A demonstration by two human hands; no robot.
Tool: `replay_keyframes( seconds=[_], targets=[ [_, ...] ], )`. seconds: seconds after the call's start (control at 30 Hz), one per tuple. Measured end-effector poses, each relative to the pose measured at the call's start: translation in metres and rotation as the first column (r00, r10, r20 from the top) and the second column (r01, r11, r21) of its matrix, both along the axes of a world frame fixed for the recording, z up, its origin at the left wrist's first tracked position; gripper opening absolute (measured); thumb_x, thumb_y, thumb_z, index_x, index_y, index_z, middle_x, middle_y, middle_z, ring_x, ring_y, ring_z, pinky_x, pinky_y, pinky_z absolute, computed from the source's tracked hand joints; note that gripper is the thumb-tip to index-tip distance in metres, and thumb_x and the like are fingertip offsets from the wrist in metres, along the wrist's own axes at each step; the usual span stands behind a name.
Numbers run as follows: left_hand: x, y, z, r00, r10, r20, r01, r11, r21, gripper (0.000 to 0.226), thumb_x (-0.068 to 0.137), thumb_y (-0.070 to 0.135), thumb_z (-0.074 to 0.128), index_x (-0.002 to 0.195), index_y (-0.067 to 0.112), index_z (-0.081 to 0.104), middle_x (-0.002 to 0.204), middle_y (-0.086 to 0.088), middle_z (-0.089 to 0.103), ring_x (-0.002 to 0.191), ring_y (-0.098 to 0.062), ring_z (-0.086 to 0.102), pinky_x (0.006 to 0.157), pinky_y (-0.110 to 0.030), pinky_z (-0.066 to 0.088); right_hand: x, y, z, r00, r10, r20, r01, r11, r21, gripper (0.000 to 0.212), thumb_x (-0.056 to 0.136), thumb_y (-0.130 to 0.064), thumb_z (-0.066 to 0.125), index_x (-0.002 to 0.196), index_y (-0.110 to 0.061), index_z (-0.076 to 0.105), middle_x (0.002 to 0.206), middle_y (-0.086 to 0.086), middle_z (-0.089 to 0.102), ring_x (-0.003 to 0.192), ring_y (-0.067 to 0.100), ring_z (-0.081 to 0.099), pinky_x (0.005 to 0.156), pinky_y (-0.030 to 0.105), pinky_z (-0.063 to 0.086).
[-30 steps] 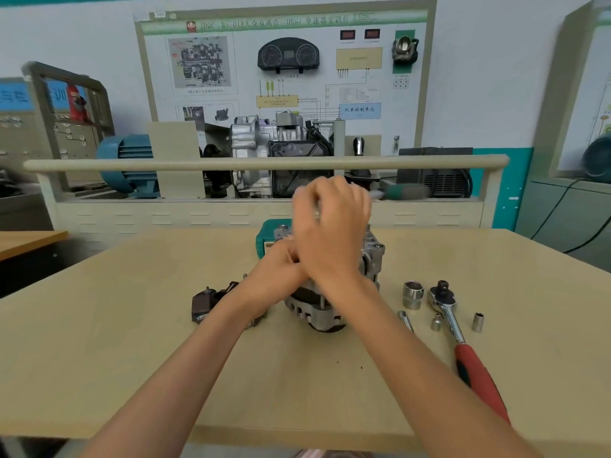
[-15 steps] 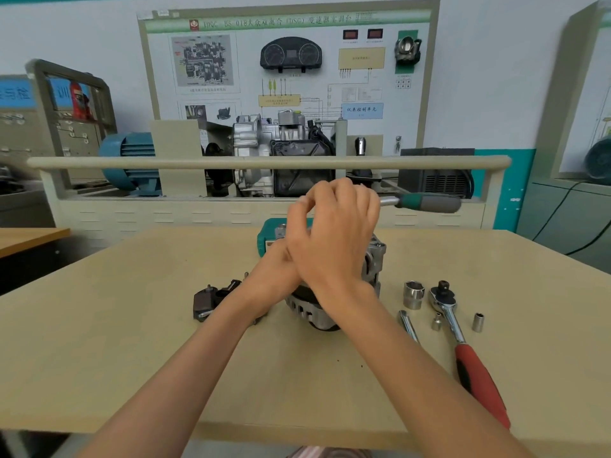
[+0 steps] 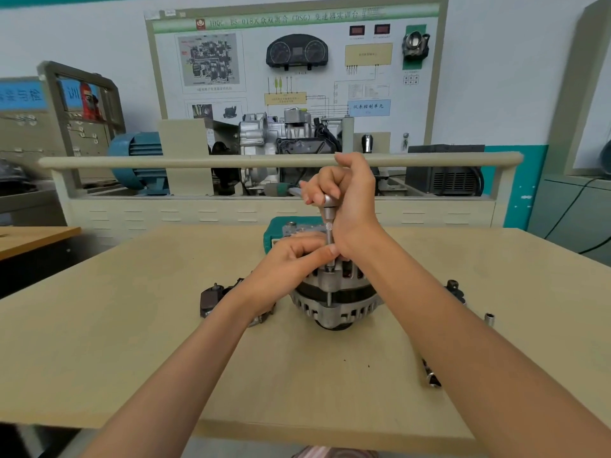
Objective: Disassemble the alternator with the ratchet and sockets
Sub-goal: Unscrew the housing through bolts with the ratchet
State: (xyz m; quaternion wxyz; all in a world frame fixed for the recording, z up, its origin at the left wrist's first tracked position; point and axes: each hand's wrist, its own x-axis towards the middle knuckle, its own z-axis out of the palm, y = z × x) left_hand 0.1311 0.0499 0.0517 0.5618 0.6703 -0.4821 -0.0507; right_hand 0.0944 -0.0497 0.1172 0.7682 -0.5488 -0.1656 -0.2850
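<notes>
Bare tabletop [image 3: 109, 352] left and front of alternator [image 3: 334, 302]; black part [image 3: 211, 300] close left; small socket [image 3: 490, 318] right

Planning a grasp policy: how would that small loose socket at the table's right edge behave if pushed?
The small silver cylindrical socket stands upright on end on the tan wooden table, so a push would probably tip it. Once down, its round body would likely roll. Bare metal looks stiff and perhaps slippery.

The right forearm [image 3: 463, 325] hides most of the tools lying on the table [image 3: 99, 342] to its right. The left hand [image 3: 291, 262] covers the alternator's [image 3: 334, 299] top left, and the socket's seat is too small to tell.
</notes>
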Motion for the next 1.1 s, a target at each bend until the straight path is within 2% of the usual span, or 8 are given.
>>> replay_keyframes(
  seconds=[0.13, 0.4, 0.63, 0.8, 0.87, 0.93, 1.0, 1.1],
  targets=[
    [0.0, -0.002, -0.001, 1.0, 0.01, 0.006, -0.01, 1.0, -0.008, 0.03, 0.091, 0.026, 0.053, 0.105, 0.007, 0.071, 0.111, -0.006, 0.068, 0.111, -0.019, 0.06, 0.103, -0.039, 0.043, -0.001, 0.0, 0.003, 0.998, 0.059, -0.021, -0.059, 0.998, 0.013, 0.062, 0.094, -0.023, 0.028, 0.033, -0.018, 0.035, 0.036, 0.001, 0.036, 0.046, 0.017, 0.037, 0.069, 0.022, 0.049],
    [0.002, -0.003, -0.005, 0.999, -0.007, -0.032, 0.005, 0.996, -0.084, 0.029, 0.081, 0.034, 0.058, 0.098, 0.019, 0.074, 0.109, 0.008, 0.07, 0.108, -0.005, 0.06, 0.089, -0.012, 0.045, -0.002, 0.006, 0.0, 0.994, -0.093, 0.05, 0.092, 0.996, 0.019, 0.045, 0.093, -0.015, 0.03, 0.048, -0.015, 0.032, 0.046, 0.005, 0.031, 0.047, 0.016, 0.033, 0.064, 0.024, 0.044],
    [0.001, -0.007, -0.007, 0.996, 0.022, -0.09, -0.035, 0.989, -0.146, 0.021, 0.072, 0.036, 0.065, 0.087, 0.027, 0.078, 0.102, 0.005, 0.073, 0.105, -0.012, 0.064, 0.095, -0.028, 0.048, -0.006, -0.001, 0.002, 0.995, 0.095, 0.031, -0.097, 0.994, 0.048, 0.058, 0.092, -0.018, 0.028, 0.034, -0.018, 0.036, 0.036, 0.001, 0.037, 0.045, 0.017, 0.039, 0.076, 0.027, 0.047],
    [0.003, -0.003, -0.005, 0.999, 0.017, -0.03, -0.019, 0.999, -0.046, 0.038, 0.082, 0.037, 0.061, 0.098, 0.004, 0.071, 0.103, -0.017, 0.068, 0.103, -0.03, 0.062, 0.095, -0.042, 0.048, -0.005, 0.002, -0.004, 0.989, -0.128, 0.074, 0.136, 0.984, -0.117, 0.045, 0.091, -0.008, 0.034, 0.046, -0.013, 0.037, 0.044, 0.002, 0.038, 0.049, 0.013, 0.04, 0.069, 0.03, 0.042],
    [0.004, -0.001, -0.004, 1.0, -0.004, -0.004, 0.004, 1.0, -0.014, 0.038, 0.089, 0.034, 0.058, 0.099, -0.001, 0.068, 0.107, -0.021, 0.061, 0.106, -0.031, 0.057, 0.097, -0.039, 0.044, -0.006, 0.002, -0.007, 0.973, -0.212, 0.092, 0.225, 0.959, -0.172, 0.042, 0.087, -0.011, 0.039, 0.045, -0.012, 0.039, 0.047, 0.002, 0.041, 0.052, 0.012, 0.043, 0.068, 0.031, 0.041],
    [0.003, 0.0, -0.002, 1.0, -0.003, 0.02, 0.003, 1.0, 0.009, 0.035, 0.089, 0.034, 0.054, 0.098, 0.005, 0.071, 0.106, -0.013, 0.063, 0.105, -0.022, 0.058, 0.094, -0.027, 0.046, -0.009, 0.001, -0.009, 0.936, -0.324, 0.136, 0.35, 0.892, -0.286, 0.033, 0.078, -0.018, 0.039, 0.046, -0.01, 0.041, 0.051, 0.005, 0.041, 0.057, 0.014, 0.042, 0.066, 0.029, 0.039],
    [0.003, -0.002, -0.003, 1.0, 0.008, 0.024, -0.009, 1.0, 0.013, 0.021, 0.093, 0.025, 0.055, 0.093, 0.025, 0.076, 0.098, 0.006, 0.07, 0.1, -0.009, 0.062, 0.089, -0.017, 0.045, -0.013, 0.004, -0.012, 0.855, -0.457, 0.244, 0.518, 0.731, -0.445, 0.029, 0.077, -0.018, 0.039, 0.05, -0.007, 0.04, 0.052, 0.004, 0.038, 0.056, 0.012, 0.037, 0.059, 0.026, 0.032],
    [0.004, -0.002, -0.005, 0.999, 0.034, 0.015, -0.034, 0.999, -0.007, 0.041, 0.091, 0.009, 0.057, 0.072, 0.04, 0.075, 0.082, 0.015, 0.074, 0.085, -0.002, 0.068, 0.076, -0.013, 0.05, -0.015, 0.008, -0.014, 0.616, -0.618, 0.489, 0.732, 0.22, -0.645, 0.029, 0.085, -0.02, 0.043, 0.058, -0.01, 0.042, 0.055, -0.006, 0.035, 0.06, 0.015, 0.038, 0.066, 0.031, 0.031]
  ],
)
